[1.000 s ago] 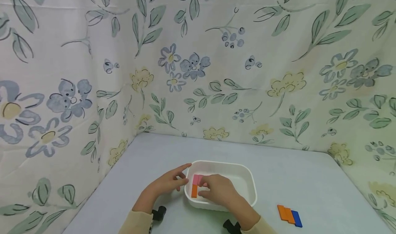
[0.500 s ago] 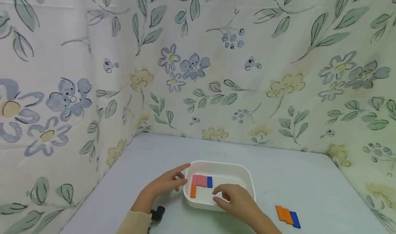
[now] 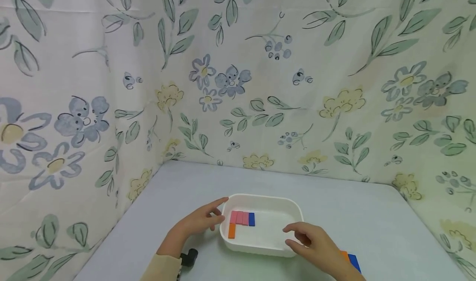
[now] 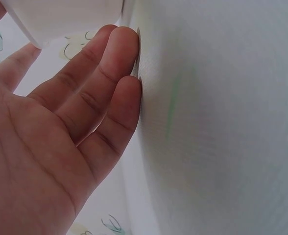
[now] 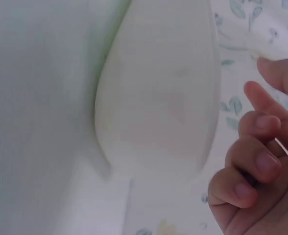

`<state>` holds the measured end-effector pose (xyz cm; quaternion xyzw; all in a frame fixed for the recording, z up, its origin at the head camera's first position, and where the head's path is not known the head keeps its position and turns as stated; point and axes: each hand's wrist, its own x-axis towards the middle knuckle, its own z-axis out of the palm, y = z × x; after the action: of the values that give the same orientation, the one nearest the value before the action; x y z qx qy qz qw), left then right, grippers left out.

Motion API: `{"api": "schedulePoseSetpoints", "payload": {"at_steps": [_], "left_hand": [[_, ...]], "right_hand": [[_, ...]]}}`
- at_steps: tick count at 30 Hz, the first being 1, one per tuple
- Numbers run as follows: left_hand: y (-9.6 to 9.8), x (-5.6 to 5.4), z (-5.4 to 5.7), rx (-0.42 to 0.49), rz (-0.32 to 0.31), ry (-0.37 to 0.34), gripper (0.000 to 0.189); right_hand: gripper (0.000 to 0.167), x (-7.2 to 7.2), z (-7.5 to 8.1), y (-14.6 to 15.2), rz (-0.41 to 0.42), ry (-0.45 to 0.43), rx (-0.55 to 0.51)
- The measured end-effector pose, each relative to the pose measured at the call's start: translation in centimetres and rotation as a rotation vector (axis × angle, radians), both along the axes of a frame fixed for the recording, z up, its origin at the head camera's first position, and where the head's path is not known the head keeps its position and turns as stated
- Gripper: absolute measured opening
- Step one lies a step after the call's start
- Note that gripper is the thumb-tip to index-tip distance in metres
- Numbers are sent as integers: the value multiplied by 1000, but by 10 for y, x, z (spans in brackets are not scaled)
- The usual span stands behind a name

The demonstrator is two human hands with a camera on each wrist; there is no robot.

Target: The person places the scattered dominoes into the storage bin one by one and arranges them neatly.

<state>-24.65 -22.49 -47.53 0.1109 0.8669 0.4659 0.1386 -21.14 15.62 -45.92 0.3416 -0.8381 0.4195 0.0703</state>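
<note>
A white tray (image 3: 269,233) stands on the table in the head view. Inside, at its left, several pink tiles (image 3: 239,217) form a row that ends in a blue tile (image 3: 251,219). One orange tile (image 3: 232,231) lies below the leftmost pink one. My left hand (image 3: 201,220) rests at the tray's left side, index fingertip at the rim and thumb near the wall. In the left wrist view its other fingers (image 4: 122,51) touch the table. Over the tray's right front corner hovers my right hand (image 3: 314,246), fingers bent loosely around nothing; the right wrist view shows the tray's outer wall (image 5: 154,98).
Right of the tray, partly covered by my right hand and forearm, lie an orange tile (image 3: 345,255) and a blue tile (image 3: 354,262) on the table (image 3: 394,231). A floral cloth (image 3: 275,82) hangs behind the table and along its sides.
My right hand let go of the blue tile at the row's end, then moved right across the tray to its right edge. My left hand has stayed put.
</note>
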Motion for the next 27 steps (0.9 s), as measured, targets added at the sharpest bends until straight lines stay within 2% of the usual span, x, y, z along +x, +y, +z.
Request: {"api": "schedulePoseSetpoints", "payload": {"at_steps": [9, 12, 14, 19, 21, 27], "left_hand": [[-1, -1, -2, -5, 10, 0, 61], [0, -1, 0, -2, 6, 1, 62], [-1, -1, 0, 5, 0, 3, 62], [-1, -2, -2, 16, -5, 5, 61], [0, -2, -2, 8, 0, 1, 62], [1, -1, -2, -15, 14, -5, 62]], "right_hand": [[24, -5, -8, 37, 22, -127, -20], [28, -7, -4, 48, 38, -231, -18], [31, -9, 2, 57, 42, -340, -1], [34, -15, 11, 83, 64, -514, 108], [33, -19, 10, 93, 66, -549, 144], [39, -25, 0, 121, 5, -653, 199]]}}
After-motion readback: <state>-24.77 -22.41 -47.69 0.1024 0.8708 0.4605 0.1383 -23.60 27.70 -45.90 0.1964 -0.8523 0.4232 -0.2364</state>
